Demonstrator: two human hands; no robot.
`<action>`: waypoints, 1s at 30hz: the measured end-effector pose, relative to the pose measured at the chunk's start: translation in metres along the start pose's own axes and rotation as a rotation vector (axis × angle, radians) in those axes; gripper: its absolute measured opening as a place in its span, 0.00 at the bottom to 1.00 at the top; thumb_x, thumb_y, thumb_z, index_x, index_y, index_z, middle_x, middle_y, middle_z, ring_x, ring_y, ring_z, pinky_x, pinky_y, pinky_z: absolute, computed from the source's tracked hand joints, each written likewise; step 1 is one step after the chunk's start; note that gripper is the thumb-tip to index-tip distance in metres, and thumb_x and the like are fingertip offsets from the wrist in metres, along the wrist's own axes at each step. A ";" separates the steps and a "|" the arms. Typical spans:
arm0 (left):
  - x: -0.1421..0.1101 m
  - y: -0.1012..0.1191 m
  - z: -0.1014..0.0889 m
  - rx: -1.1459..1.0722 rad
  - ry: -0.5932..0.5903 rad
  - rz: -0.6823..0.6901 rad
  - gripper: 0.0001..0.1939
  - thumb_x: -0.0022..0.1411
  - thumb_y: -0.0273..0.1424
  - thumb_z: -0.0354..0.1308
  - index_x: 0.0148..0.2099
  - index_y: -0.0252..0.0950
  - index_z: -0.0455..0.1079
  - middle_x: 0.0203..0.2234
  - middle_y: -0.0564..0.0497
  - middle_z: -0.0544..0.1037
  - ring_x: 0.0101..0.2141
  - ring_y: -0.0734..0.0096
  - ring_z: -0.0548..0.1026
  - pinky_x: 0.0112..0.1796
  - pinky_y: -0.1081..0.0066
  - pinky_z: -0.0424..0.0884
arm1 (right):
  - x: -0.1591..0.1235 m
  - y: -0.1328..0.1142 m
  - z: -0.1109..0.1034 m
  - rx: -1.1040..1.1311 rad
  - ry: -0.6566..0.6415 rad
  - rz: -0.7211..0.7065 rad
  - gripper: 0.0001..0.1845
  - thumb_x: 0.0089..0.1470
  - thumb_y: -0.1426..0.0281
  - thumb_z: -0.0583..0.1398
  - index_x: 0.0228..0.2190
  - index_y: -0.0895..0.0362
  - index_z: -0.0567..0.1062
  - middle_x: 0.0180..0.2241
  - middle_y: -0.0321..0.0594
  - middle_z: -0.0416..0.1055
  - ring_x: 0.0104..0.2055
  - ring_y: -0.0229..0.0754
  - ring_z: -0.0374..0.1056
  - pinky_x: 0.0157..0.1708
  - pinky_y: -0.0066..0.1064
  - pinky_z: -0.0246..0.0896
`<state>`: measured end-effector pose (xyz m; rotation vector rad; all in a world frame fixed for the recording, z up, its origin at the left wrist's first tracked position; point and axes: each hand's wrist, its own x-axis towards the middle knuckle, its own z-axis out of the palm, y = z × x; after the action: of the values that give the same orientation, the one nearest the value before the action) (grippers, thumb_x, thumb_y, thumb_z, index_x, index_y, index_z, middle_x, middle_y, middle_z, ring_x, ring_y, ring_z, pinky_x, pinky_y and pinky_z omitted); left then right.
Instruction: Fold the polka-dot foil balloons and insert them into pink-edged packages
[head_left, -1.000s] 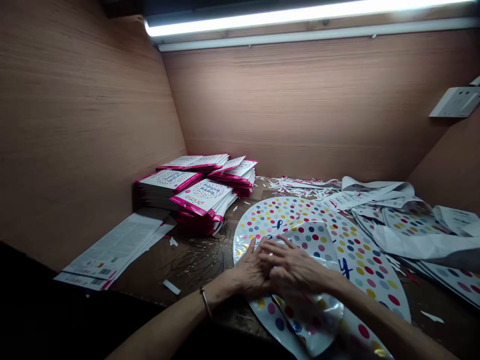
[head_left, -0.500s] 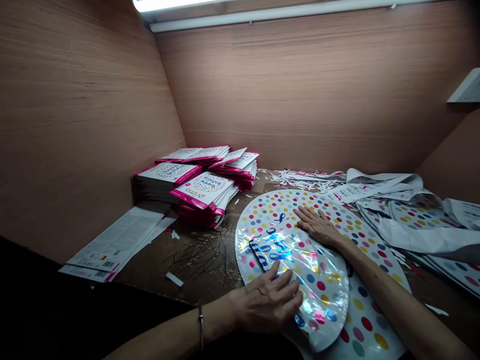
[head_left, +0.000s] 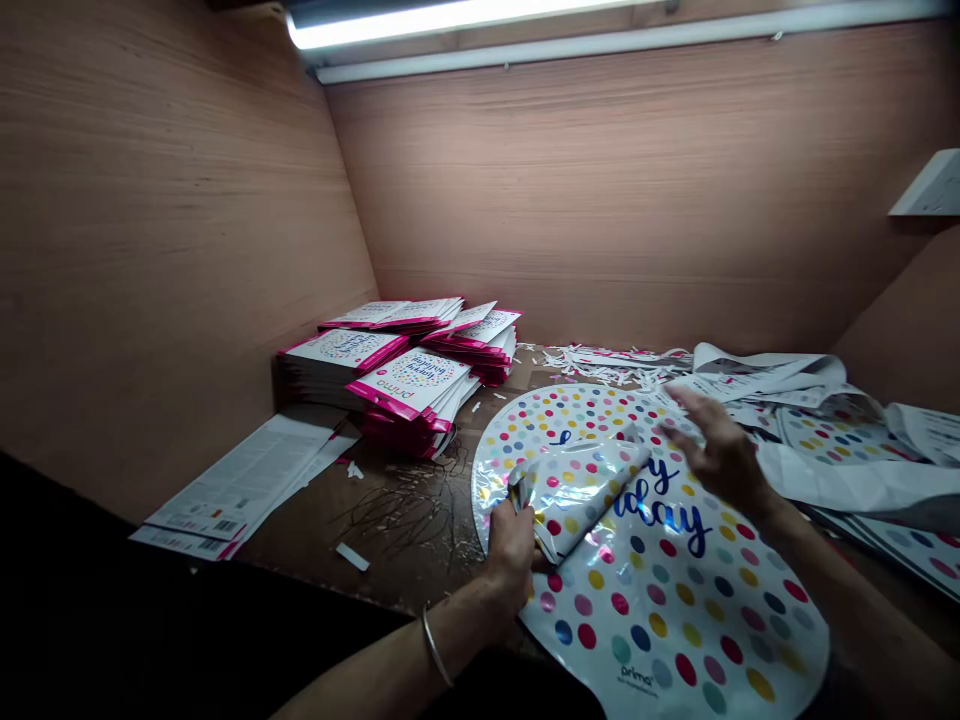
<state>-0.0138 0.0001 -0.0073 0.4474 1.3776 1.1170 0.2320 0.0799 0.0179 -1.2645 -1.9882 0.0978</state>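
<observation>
Wood-grained panel walls (head_left: pixel 600 220) enclose a dark brown worktop (head_left: pixel 405 510); at left lie long white printed card strips (head_left: pixel 240 480), then stacked white-and-magenta folded cards (head_left: pixel 416 380). Rightward, the left hand (head_left: pixel 514 545) is clamped on a folded, shiny polka-dotted plastic sheet (head_left: pixel 581 490), over a large, rounded white polka-dotted plastic sheet (head_left: pixel 660 590). Farther right, the blurred right hand (head_left: pixel 720 450), fingers parted, is apart from the left, near curling white paper strips (head_left: pixel 832 480)

A slim silver bangle (head_left: pixel 432 648) circles the left wrist (head_left: pixel 461 622), and both forearms (head_left: pixel 847 590) are sleeveless.
</observation>
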 end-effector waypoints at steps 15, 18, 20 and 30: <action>0.004 0.088 -0.010 0.648 -0.853 0.659 0.37 0.55 0.59 0.46 0.50 0.32 0.68 0.40 0.41 0.76 0.44 0.58 0.72 0.46 0.63 0.66 | -0.052 -0.066 0.036 0.961 -0.586 0.395 0.10 0.48 0.68 0.61 0.35 0.56 0.77 0.40 0.41 0.75 0.48 0.51 0.67 0.55 0.50 0.52; 0.042 0.086 0.012 0.783 -0.785 0.469 0.35 0.60 0.56 0.40 0.54 0.32 0.63 0.38 0.43 0.76 0.39 0.65 0.75 0.40 0.67 0.69 | -0.038 -0.055 0.044 1.068 -0.358 0.724 0.13 0.55 0.61 0.55 0.32 0.58 0.73 0.32 0.42 0.75 0.39 0.48 0.71 0.44 0.45 0.66; 0.061 0.078 0.030 0.930 -0.618 0.452 0.26 0.61 0.48 0.49 0.52 0.32 0.64 0.37 0.45 0.76 0.38 0.67 0.75 0.39 0.71 0.69 | -0.027 -0.045 0.053 1.053 -0.272 0.793 0.13 0.57 0.62 0.51 0.35 0.58 0.70 0.32 0.44 0.74 0.37 0.47 0.72 0.39 0.43 0.69; 0.094 0.053 0.094 1.410 -0.082 0.514 0.14 0.65 0.36 0.52 0.48 0.32 0.66 0.43 0.46 0.71 0.42 0.66 0.71 0.44 0.60 0.68 | -0.019 -0.023 0.063 0.510 -0.176 0.769 0.27 0.48 0.68 0.56 0.51 0.58 0.61 0.37 0.44 0.72 0.39 0.48 0.70 0.39 0.41 0.68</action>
<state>0.0361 0.1336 0.0046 1.8967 1.8635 0.2936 0.1794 0.0731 -0.0268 -1.6162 -1.3626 1.0436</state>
